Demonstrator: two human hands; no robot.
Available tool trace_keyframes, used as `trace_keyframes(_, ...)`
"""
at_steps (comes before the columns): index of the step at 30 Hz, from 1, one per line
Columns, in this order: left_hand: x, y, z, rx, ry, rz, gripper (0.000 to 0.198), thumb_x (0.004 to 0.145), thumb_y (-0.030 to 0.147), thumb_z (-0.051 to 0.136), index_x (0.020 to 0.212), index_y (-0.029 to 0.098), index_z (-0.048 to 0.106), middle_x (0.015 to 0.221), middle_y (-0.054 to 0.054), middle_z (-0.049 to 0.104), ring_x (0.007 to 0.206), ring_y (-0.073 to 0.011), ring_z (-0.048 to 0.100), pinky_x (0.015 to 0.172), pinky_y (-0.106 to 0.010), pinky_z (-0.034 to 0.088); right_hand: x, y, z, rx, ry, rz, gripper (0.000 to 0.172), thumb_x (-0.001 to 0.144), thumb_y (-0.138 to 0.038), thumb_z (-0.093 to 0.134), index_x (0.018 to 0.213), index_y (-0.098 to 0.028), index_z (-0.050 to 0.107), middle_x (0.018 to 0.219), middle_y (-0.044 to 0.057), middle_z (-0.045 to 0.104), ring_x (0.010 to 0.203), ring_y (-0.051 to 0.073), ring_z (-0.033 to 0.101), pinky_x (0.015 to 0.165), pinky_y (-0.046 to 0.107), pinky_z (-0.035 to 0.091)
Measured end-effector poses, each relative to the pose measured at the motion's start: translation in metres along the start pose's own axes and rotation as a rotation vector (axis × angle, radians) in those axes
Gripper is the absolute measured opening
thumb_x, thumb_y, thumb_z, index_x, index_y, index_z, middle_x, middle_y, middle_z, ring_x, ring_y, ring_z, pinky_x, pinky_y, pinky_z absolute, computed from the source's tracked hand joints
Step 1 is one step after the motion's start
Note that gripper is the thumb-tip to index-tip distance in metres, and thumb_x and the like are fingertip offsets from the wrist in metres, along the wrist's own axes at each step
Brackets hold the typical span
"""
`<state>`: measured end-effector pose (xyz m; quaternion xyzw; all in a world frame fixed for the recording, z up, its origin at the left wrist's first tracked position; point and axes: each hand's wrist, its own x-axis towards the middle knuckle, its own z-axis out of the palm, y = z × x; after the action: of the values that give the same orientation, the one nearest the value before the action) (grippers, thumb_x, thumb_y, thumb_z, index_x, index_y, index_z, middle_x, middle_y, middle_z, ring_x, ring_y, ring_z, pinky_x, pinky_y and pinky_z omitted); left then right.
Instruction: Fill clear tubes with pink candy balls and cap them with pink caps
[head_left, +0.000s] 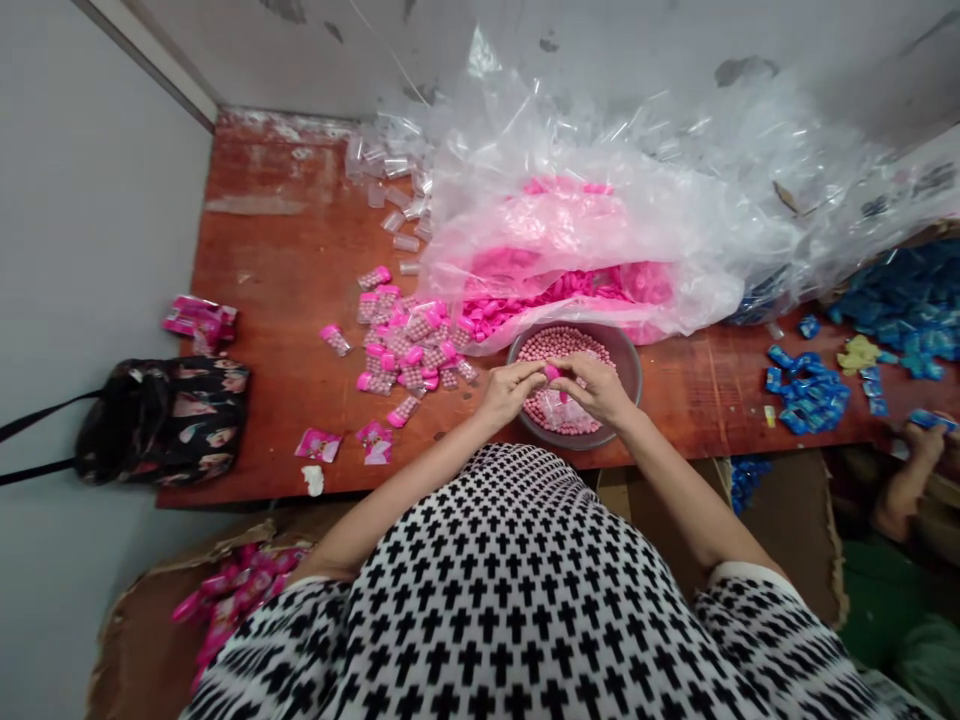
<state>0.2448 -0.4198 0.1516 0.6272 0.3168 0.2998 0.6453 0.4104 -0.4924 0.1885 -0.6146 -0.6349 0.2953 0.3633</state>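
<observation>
Both my hands meet over a grey bowl point(636, 372) of small pink beads point(555, 342). Between their fingertips is a small bright pink cap point(552, 372). My left hand point(511, 390) pinches it from the left, and my right hand point(592, 385) pinches it from the right. Whatever the cap sits on is hidden by the fingers. Under my hands, something clear and pinkish rests on the beads. Left of the bowl lies a pile of bead-filled clear containers with pink caps point(412, 340). Behind the bowl, a large plastic bag point(585, 225) lies open with pink caps inside.
Empty clear tubes point(405, 242) lie at the back. A floral black bag point(202, 415) and pink packets point(201, 318) sit at the left. Blue pieces point(814, 395) are at the right, near another person's hand point(919, 450). Cardboard boxes stand below the table's front edge.
</observation>
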Motion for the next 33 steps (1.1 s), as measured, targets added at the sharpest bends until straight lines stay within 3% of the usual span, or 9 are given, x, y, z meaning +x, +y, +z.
trace_keyframes(4,0.002,-0.003,0.001,-0.321,0.125,-0.182,0.039,0.075,0.041,0.064,0.105,0.017,0.069,0.100,-0.006,0.071,0.081,-0.0192,0.067,0.074,-0.033,0.054,-0.007,0.007,0.006,0.599,0.092,0.277,0.052,0.069,-0.040,0.074,0.117,-0.026,0.058,0.109,0.004,0.065,0.101,0.020,0.060,0.087,0.036,0.049)
trace_keyframes(7,0.001,-0.010,-0.003,-0.332,0.161,-0.213,0.039,0.074,0.041,0.065,0.105,0.017,0.069,0.103,-0.008,0.070,0.086,-0.0199,0.066,0.081,-0.036,0.053,-0.015,0.013,0.018,0.861,0.226,0.412,0.043,0.062,-0.037,0.078,0.101,-0.026,0.065,0.094,0.001,0.068,0.086,0.017,0.064,0.085,0.036,0.050)
trace_keyframes(10,-0.003,-0.014,-0.007,-0.128,0.078,-0.116,0.030,0.075,0.038,0.066,0.097,0.018,0.072,0.101,-0.008,0.071,0.092,-0.0212,0.065,0.089,-0.037,0.050,-0.016,0.014,0.026,0.968,0.329,0.499,0.028,0.063,-0.039,0.077,0.083,-0.024,0.066,0.078,-0.002,0.067,0.073,0.013,0.062,0.082,0.034,0.051)
trace_keyframes(13,-0.007,-0.014,-0.008,0.000,-0.044,0.016,0.024,0.078,0.036,0.064,0.094,0.021,0.073,0.098,-0.007,0.072,0.096,-0.0213,0.063,0.094,-0.039,0.046,-0.012,0.008,0.027,1.088,0.117,0.610,0.030,0.065,-0.038,0.076,0.088,-0.021,0.067,0.087,0.001,0.068,0.081,0.015,0.063,0.083,0.037,0.052)
trace_keyframes(17,-0.012,-0.014,-0.007,0.031,-0.056,0.075,0.026,0.082,0.037,0.060,0.096,0.019,0.073,0.100,-0.008,0.071,0.102,-0.0211,0.061,0.097,-0.039,0.045,-0.011,0.000,0.032,1.258,-0.127,0.773,0.028,0.071,-0.035,0.070,0.093,-0.018,0.067,0.092,0.004,0.069,0.086,0.019,0.064,0.083,0.042,0.053)
trace_keyframes(21,-0.017,-0.015,-0.010,0.049,-0.133,0.052,0.026,0.086,0.035,0.055,0.097,0.019,0.072,0.100,-0.007,0.071,0.095,-0.0197,0.064,0.091,-0.035,0.049,-0.017,-0.001,0.053,1.340,0.039,0.789,0.016,0.068,-0.026,0.071,0.081,-0.017,0.068,0.082,0.002,0.070,0.079,0.016,0.064,0.084,0.038,0.054)
trace_keyframes(26,-0.027,-0.021,-0.016,0.065,-0.144,-0.017,0.030,0.084,0.037,0.054,0.100,0.018,0.072,0.103,-0.007,0.070,0.095,-0.0205,0.065,0.090,-0.035,0.050,-0.022,-0.005,0.082,1.301,0.145,0.855,0.026,0.071,-0.039,0.068,0.086,-0.017,0.066,0.076,0.002,0.069,0.076,0.016,0.065,0.080,0.038,0.055)
trace_keyframes(30,-0.025,-0.026,-0.045,0.090,-0.056,-0.070,0.030,0.083,0.038,0.056,0.101,0.019,0.070,0.106,-0.007,0.069,0.099,-0.0209,0.063,0.095,-0.038,0.047,-0.018,-0.007,0.082,1.290,0.035,0.816,0.040,0.073,-0.050,0.065,0.099,-0.020,0.062,0.096,0.006,0.069,0.087,0.018,0.065,0.077,0.036,0.055)
trace_keyframes(33,-0.013,-0.032,-0.093,0.199,0.203,-0.075,0.029,0.083,0.038,0.056,0.103,0.021,0.069,0.107,-0.005,0.069,0.101,-0.0208,0.062,0.096,-0.040,0.046,-0.015,-0.001,0.071,1.181,0.083,0.779,0.041,0.071,-0.049,0.068,0.102,-0.022,0.062,0.106,0.006,0.067,0.084,0.015,0.065,0.073,0.029,0.055)
